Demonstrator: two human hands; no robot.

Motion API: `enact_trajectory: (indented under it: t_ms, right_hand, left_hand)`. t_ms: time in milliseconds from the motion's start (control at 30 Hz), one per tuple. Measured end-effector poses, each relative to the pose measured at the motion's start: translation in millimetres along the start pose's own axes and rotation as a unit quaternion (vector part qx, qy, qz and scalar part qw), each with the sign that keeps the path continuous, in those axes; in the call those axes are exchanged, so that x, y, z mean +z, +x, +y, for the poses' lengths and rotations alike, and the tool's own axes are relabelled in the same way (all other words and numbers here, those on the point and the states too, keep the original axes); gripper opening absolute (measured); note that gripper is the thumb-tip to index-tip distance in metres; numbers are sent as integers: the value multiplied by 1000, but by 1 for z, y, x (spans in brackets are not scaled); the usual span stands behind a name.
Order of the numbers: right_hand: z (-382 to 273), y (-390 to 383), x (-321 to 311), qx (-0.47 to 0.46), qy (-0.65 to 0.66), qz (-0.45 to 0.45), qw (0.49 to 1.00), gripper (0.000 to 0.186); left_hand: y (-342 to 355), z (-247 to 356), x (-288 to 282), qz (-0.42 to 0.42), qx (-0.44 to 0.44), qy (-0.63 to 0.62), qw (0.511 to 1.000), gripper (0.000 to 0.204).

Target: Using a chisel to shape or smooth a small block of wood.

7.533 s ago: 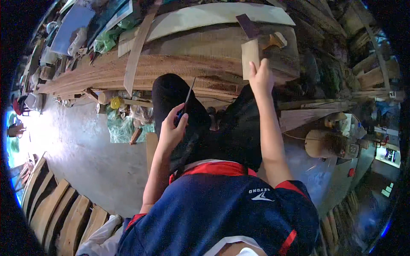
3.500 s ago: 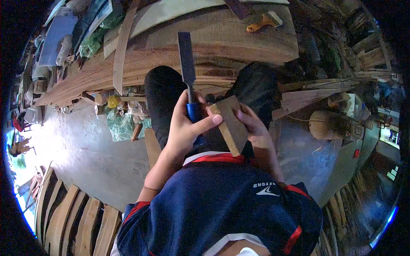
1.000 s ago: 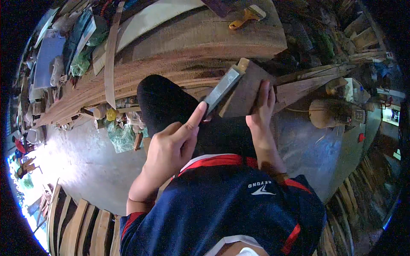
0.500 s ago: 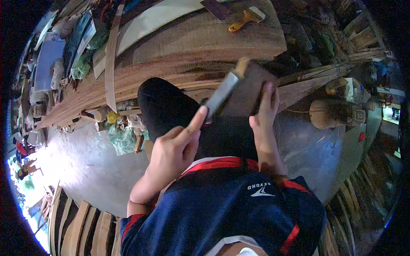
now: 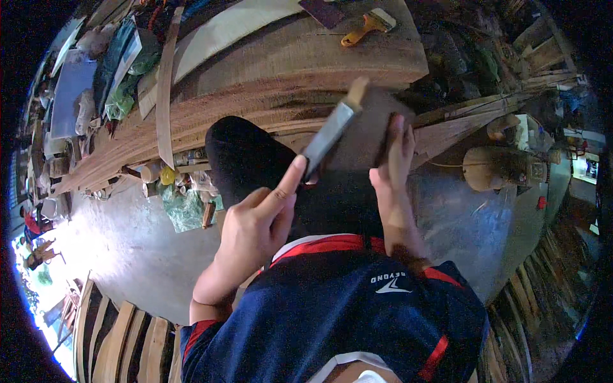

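Observation:
My left hand point(image 5: 252, 223) closes round the near end of a narrow grey bar with a pale wooden tip point(image 5: 329, 137), its index finger stretched along the bar. The bar slants up and away, against the left edge of a flat brown board point(image 5: 365, 137). My right hand point(image 5: 399, 150) grips that board by its right side, thumb and fingers closed on the edge. Both the bar's far tip and the board are blurred, so the bar's exact kind is unclear. The board sits above my lap, in front of my dark-clad knee point(image 5: 242, 150).
Ahead lies a stack of thick wooden planks point(image 5: 274, 67), bearing a paintbrush point(image 5: 369, 27) and a dark sanding sheet point(image 5: 322, 11). A thin wooden strip point(image 5: 166, 96) crosses it at left. A round log point(image 5: 488, 169) stands right; several boards point(image 5: 124, 341) lean behind me.
The bar and my left hand have shifted slightly, its wooden tip now a little farther away. The board has moved slightly in my right hand's grip.

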State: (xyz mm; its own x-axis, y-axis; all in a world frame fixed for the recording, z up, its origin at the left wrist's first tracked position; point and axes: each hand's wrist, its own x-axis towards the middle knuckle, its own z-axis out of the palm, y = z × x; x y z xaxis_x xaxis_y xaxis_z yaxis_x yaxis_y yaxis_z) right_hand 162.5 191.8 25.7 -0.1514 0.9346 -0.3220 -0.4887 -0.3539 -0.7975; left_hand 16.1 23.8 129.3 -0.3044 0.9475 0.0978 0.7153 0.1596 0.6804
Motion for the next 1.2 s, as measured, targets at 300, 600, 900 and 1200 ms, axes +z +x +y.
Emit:
enact_trajectory:
  t_ms: [300, 600, 900, 1200]
  right_hand:
    - [-16, -4, 21, 12, -41, 103, 994, 60]
    - [-13, 6, 7, 1, -3, 77, 997, 82]
    - [-17, 2, 16, -19, -69, 90, 993, 74]
    - [1, -6, 0, -34, -20, -93, 995, 30]
  left_hand:
    - [-3, 0, -5, -58, -20, 15, 998, 55]
    - [0, 7, -13, -95, -42, 4, 995, 52]
    - [0, 2, -5, -56, -1, 5, 998, 55]
    - [23, -13, -3, 23, -12, -45, 999, 50]
